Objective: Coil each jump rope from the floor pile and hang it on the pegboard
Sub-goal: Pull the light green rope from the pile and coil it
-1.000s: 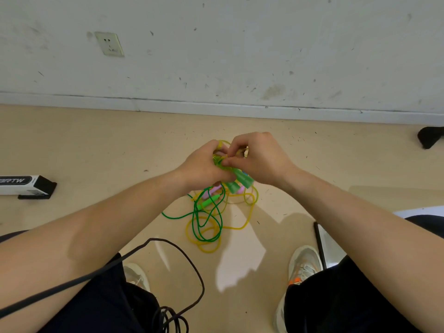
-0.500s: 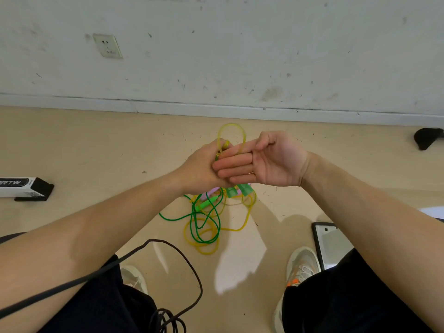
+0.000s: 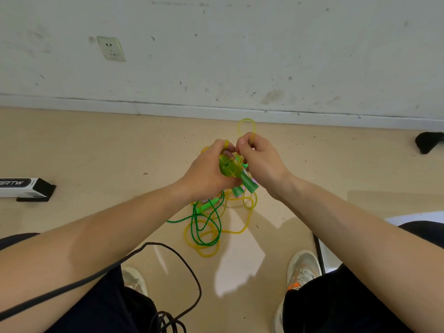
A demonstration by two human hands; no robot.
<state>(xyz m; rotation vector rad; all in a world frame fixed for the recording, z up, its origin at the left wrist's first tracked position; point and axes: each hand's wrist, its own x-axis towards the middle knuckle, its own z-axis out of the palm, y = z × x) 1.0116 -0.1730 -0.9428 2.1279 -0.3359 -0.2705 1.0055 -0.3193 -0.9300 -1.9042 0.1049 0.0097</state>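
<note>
My left hand grips the yellow-green translucent handle of a yellow jump rope, held above the floor. My right hand pinches the yellow rope, and a small loop of it sticks up past the fingers. A green handle end points down between my hands. Below them on the floor lies the pile of tangled green and yellow rope, with another green handle in it. No pegboard is in view.
A white wall with a socket and a baseboard runs along the back. A black-and-white box lies at the left, a dark object at the far right. A black cable loops near my shoes.
My right hand, flat and open half a second ago, has closed on the yellow rope again. The loop above my hands has shifted to the right.
</note>
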